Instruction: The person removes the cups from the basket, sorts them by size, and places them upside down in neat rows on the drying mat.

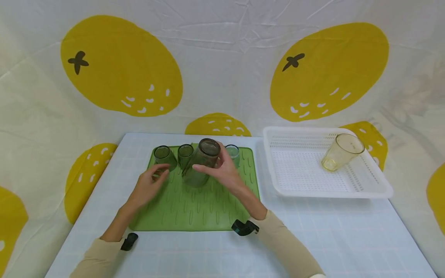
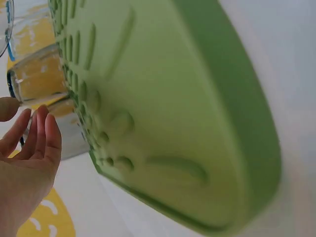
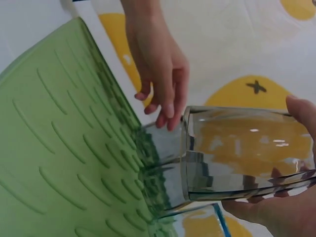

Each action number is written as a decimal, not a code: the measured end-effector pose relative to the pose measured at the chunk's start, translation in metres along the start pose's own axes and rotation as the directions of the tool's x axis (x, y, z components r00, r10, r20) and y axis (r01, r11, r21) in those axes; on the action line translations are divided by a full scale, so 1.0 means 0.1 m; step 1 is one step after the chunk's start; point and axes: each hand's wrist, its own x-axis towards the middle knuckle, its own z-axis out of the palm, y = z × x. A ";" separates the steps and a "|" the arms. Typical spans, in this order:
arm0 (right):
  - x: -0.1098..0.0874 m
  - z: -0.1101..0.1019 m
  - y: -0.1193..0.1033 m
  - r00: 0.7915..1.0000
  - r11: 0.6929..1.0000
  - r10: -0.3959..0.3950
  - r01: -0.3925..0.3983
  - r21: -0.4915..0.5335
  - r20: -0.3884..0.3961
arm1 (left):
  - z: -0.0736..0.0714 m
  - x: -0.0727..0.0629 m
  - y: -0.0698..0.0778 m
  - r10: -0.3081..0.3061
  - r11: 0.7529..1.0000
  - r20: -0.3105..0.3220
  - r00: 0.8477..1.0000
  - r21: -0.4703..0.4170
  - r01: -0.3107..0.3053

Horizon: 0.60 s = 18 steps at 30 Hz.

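Note:
My right hand [image 1: 226, 168] grips a large grey-tinted glass [image 1: 199, 170] near its upper end and holds it tilted over the middle of the green ribbed mat [image 1: 194, 210]. Two smaller grey glasses stand behind it, one at the left [image 1: 165, 156] and one beside it [image 1: 185, 154]. A bluish clear glass [image 1: 233, 154] shows partly behind my right hand. My left hand [image 1: 147, 187] hovers by the leftmost small glass with loosely bent fingers and holds nothing. In the right wrist view, the large glass [image 3: 252, 153] has its wide end toward the mat.
A white perforated basket [image 1: 326, 195] stands right of the mat, with a yellow-tinted glass [image 1: 342, 152] leaning inside. The table has a pale checked cloth [image 1: 320, 231]. Behind it hangs a white curtain [image 1: 222, 77] with big yellow fruit prints.

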 end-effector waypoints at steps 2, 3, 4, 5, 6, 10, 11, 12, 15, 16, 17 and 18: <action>0.01 0.03 0.02 1.000 1.000 0.001 -0.001 -0.024 0.012 | -0.03 -0.01 -0.04 0.001 1.000 -0.011 1.000 0.018 -0.001; 0.01 0.05 0.03 1.000 1.000 0.002 -0.002 -0.025 0.022 | -0.05 -0.01 -0.06 0.003 1.000 -0.015 1.000 0.025 -0.002; 0.02 0.07 0.04 0.999 1.000 0.001 0.000 -0.027 0.034 | -0.06 -0.01 -0.09 0.006 0.999 -0.018 1.000 0.032 -0.005; 0.02 0.08 0.05 0.999 1.000 -0.001 0.002 -0.029 0.044 | -0.07 -0.01 -0.11 0.010 0.999 -0.023 1.000 0.041 -0.009; 0.02 0.10 0.06 0.998 1.000 -0.001 0.002 -0.022 0.056 | -0.08 -0.02 -0.13 0.013 0.999 -0.025 1.000 0.049 -0.012; 0.02 0.18 0.10 0.995 1.000 -0.007 0.006 0.009 0.103 | -0.12 -0.03 -0.23 0.028 0.996 -0.052 0.998 0.091 -0.023; 0.02 0.19 0.11 0.994 1.000 -0.009 0.008 0.010 0.110 | -0.12 -0.03 -0.25 0.028 0.995 -0.057 0.998 0.101 -0.022; 0.02 0.21 0.13 0.993 1.000 -0.012 0.010 0.015 0.117 | -0.13 -0.03 -0.26 0.025 0.994 -0.062 0.998 0.111 -0.018; 0.01 0.26 0.16 0.992 1.000 -0.013 0.014 -0.005 0.126 | -0.17 -0.04 -0.31 0.009 0.991 -0.071 0.997 0.134 0.001; 0.00 0.27 0.17 0.992 1.000 -0.008 0.010 -0.019 0.127 | -0.18 -0.04 -0.32 0.004 0.990 -0.071 0.997 0.138 0.006; 0.00 0.28 0.18 0.992 1.000 -0.004 0.008 -0.028 0.128 | -0.19 -0.05 -0.33 -0.001 0.989 -0.071 0.998 0.146 0.011; -0.01 0.30 0.19 0.991 0.999 -0.001 0.006 -0.035 0.131 | -0.20 -0.04 -0.34 -0.003 0.988 -0.071 0.998 0.152 0.014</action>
